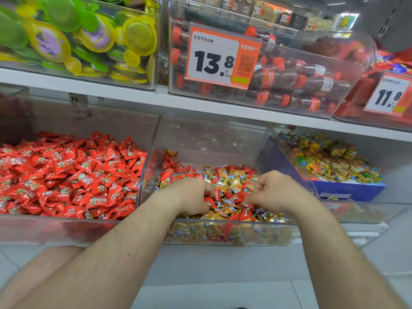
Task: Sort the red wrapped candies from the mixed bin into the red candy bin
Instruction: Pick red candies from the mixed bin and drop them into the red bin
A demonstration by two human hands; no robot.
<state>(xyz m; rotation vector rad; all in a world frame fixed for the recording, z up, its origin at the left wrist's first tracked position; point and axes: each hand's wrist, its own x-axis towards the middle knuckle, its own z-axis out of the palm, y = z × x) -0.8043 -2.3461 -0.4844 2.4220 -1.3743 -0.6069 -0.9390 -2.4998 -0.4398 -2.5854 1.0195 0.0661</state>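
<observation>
The clear mixed bin in the middle holds gold and red wrapped candies heaped together. Both my hands are inside it. My left hand lies on the left of the heap with its fingers curled round red wrapped candies. My right hand lies on the right of the heap, fingers curled down into the candies; what it holds is hidden. The red candy bin stands directly left of the mixed bin and is heaped with red wrapped candies.
To the right stands a clear bin with multicoloured candies over a blue box. The white shelf above carries bins of green-yellow sweets, cola-bottle candies and price tags. Pale floor lies below.
</observation>
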